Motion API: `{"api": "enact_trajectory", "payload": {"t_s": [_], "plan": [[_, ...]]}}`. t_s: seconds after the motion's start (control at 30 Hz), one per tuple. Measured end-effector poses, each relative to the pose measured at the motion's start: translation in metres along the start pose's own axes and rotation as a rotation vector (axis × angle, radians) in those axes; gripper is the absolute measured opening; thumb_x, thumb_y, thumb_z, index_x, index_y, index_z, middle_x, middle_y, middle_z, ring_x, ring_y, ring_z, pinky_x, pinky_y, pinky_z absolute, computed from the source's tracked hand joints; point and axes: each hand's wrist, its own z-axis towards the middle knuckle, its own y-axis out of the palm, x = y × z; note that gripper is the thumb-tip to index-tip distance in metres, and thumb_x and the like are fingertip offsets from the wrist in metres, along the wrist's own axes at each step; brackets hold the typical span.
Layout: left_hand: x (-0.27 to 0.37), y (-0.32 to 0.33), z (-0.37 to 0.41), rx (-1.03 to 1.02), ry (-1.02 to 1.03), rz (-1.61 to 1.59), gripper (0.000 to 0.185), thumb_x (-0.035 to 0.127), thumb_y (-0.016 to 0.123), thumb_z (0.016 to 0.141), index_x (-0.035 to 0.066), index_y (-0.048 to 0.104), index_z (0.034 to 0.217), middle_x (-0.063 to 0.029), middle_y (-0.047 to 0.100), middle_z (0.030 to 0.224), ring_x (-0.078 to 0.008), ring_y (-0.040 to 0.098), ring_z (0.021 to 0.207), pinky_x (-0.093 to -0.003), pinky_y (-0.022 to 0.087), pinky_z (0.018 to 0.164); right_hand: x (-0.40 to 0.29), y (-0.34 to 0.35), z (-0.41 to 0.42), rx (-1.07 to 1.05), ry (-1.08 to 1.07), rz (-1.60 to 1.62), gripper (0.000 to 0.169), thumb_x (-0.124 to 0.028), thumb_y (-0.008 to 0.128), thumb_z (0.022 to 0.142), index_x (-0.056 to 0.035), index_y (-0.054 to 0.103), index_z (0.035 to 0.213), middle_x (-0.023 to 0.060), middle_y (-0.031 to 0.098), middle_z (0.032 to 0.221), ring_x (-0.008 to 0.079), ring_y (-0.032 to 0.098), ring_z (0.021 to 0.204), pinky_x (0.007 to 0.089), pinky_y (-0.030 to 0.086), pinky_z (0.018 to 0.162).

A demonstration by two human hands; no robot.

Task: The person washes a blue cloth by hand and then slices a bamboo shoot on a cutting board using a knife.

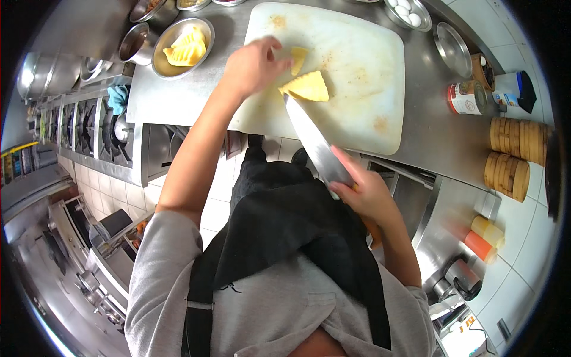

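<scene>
My right hand [368, 194] grips a large chef's knife [314, 138], its blade pointing up and left over the cutting board's near edge. The knife's tip is at the left corner of a yellow bamboo shoot piece [310, 87] with a ridged edge. A smaller yellow slice [298, 60] lies on the white cutting board [361, 98], just beyond that piece. My left hand [261, 67] hovers at the board's left side, fingers apart and slightly blurred, its fingertips beside the small slice. I see nothing held in it. More ridged yellow pieces [185, 49] sit in a metal bowl [159, 67] to the left.
Metal containers [135, 43] stand at the back left, and a bowl of eggs [415, 20] at the back right. Along the right are a metal lid [453, 49], a tin can [466, 98] and bamboo steamers [507, 176]. A gas stove [96, 129] is at the left.
</scene>
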Motion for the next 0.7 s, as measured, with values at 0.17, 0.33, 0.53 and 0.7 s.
{"api": "enact_trajectory", "payload": {"t_s": [0.17,0.33,0.53,0.7], "plan": [[-0.015,0.03,-0.043,0.084,0.341,0.114,0.04,0.029,0.083,0.082,0.006,0.072,0.113,-0.0114,0.071,0.095,-0.0302,0.07,0.091,-0.0406,0.056,0.081,0.014,-0.015,-0.052,0.153,0.139,0.295,0.072,-0.008,0.074,0.093,-0.0111,0.044,0.158,0.0151,0.062,0.145,0.0162,0.063,0.119,0.0309,0.051,0.097],[-0.005,0.051,-0.031,0.057,0.372,-0.085,0.034,0.024,0.082,0.082,0.006,0.073,0.109,-0.0106,0.069,0.092,-0.031,0.068,0.088,-0.0398,0.056,0.08,0.039,-0.016,-0.052,0.32,0.158,0.47,0.07,-0.009,0.073,0.093,-0.0076,0.045,0.157,0.0129,0.063,0.14,0.0162,0.062,0.112,0.029,0.052,0.094],[0.032,0.068,-0.022,0.167,0.484,0.057,0.036,0.033,0.081,0.083,0.013,0.076,0.114,-0.0044,0.07,0.101,-0.0256,0.067,0.101,-0.0409,0.05,0.091,0.047,-0.028,-0.033,0.357,0.124,0.392,0.07,-0.008,0.072,0.093,-0.0077,0.045,0.157,0.0096,0.065,0.129,0.0119,0.061,0.097,0.0283,0.053,0.082],[0.039,0.073,-0.021,0.167,0.486,0.075,0.041,0.035,0.082,0.084,0.014,0.075,0.118,-0.0052,0.07,0.105,-0.026,0.066,0.104,-0.0417,0.05,0.096,0.043,-0.036,-0.033,0.287,0.23,0.448,0.07,-0.008,0.072,0.093,-0.0078,0.045,0.157,0.009,0.066,0.126,0.0102,0.06,0.094,0.0269,0.052,0.079]]}}
